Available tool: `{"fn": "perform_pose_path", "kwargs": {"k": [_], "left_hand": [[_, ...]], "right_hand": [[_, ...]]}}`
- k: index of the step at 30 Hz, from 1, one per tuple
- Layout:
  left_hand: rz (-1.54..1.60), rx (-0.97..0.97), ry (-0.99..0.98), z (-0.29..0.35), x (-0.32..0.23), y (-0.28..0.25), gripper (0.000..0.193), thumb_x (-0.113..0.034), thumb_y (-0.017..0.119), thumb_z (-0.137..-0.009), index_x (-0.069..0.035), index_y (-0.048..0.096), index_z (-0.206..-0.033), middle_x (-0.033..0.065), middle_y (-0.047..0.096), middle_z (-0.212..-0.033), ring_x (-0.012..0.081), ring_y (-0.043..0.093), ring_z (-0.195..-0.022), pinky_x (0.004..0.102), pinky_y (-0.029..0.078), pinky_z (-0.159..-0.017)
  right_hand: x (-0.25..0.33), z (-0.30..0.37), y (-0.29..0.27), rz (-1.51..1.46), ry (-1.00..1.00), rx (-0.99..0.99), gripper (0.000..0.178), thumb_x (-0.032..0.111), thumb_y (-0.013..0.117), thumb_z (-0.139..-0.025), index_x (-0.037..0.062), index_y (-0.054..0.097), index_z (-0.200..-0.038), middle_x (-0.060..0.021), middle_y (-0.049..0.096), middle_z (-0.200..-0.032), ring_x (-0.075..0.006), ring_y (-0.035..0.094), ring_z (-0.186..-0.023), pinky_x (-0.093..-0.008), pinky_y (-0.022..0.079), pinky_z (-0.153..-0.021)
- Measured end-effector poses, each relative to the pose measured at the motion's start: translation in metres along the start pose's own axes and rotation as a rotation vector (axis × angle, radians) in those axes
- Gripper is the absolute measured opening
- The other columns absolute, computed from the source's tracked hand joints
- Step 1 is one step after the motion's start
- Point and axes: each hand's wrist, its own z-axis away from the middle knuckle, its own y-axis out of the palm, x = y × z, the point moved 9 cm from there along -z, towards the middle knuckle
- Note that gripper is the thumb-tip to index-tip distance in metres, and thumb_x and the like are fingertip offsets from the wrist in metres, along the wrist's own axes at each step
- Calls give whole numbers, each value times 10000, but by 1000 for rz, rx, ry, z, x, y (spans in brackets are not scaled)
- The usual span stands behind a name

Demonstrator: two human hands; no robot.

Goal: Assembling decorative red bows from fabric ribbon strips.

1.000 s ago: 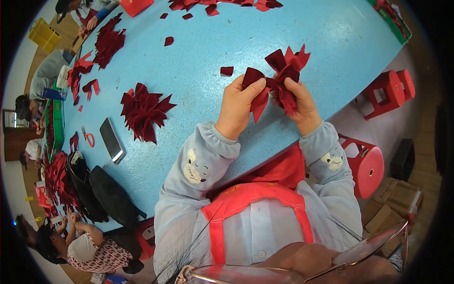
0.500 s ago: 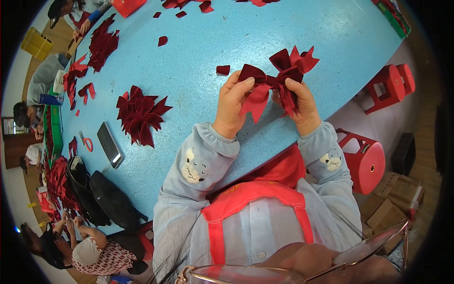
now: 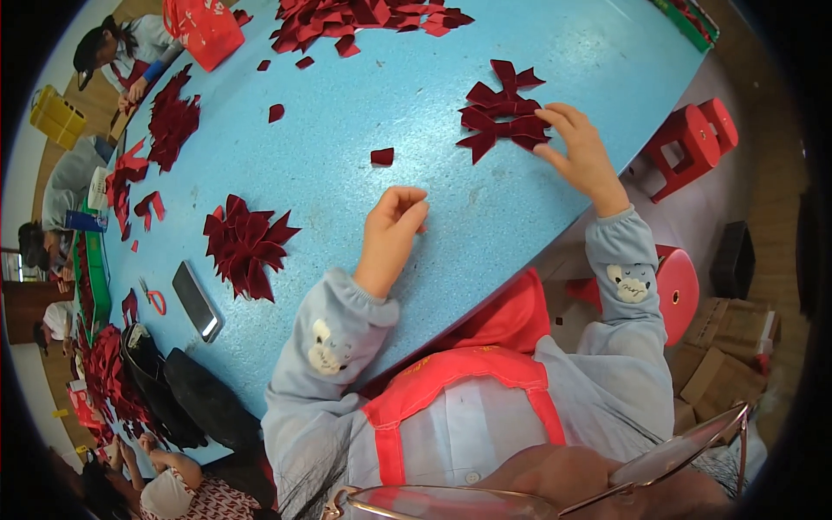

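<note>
A few dark red velvet bows (image 3: 503, 126) lie overlapping at the far right part of the blue table (image 3: 338, 173). My right hand (image 3: 579, 152) is at their right edge, thumb and forefinger spread around the end of the nearest bow without pinching it. My left hand (image 3: 392, 238) hovers over the table nearer to me, its fingers loosely curled in and nothing visible in them. Between the hands and farther off lies a small dark red fabric piece (image 3: 382, 157). To the left sits a cluster of dark red bows (image 3: 249, 247).
A phone (image 3: 197, 301) and red-handled scissors (image 3: 154, 299) lie on the left, near a black bag (image 3: 204, 390). Heaps of red fabric pieces (image 3: 347, 22) spread along the far side. Red stools (image 3: 685, 152) stand beyond the right edge. Several people work along the left side.
The bow that both hands held has been laid down with the other bows on the right. My right hand has opened and my left hand has drawn back toward the lower left.
</note>
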Motion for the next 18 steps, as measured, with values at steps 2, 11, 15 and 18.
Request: {"fn": "perform_pose_path", "kwargs": {"k": [2,11,15,18], "left_hand": [[-102,41,24,10,2,-4,172,-93,575,-869,-17,566,-1022,30,588,-885,97,549,-792,248,466,-683],[-363,65,256,30,-11,3,131,-56,589,-849,-18,577,-974,29,584,-848,99,549,-780,250,464,-667],[-568,80,512,43,-39,16,169,-36,601,-798,-24,580,-966,82,579,-900,187,560,-848,312,463,-735],[-806,133,824,59,-53,38,199,-38,610,-757,-36,586,-954,128,564,-972,269,552,-921,369,449,-812]], "right_hand": [[-24,0,1,-112,102,-15,430,181,642,-813,95,521,-1217,-142,460,-1285,-319,445,-1168,-397,368,-970],[-33,-44,53,69,-13,-118,434,264,590,-859,92,505,-1248,-169,440,-1317,-353,424,-1193,-409,345,-1003],[19,-54,83,-57,-71,47,433,284,575,-866,90,506,-1247,-177,442,-1311,-366,414,-1202,-416,337,-1011],[74,-58,100,-161,-164,133,432,309,578,-860,91,518,-1227,-164,450,-1308,-363,416,-1200,-424,329,-1016]]}}
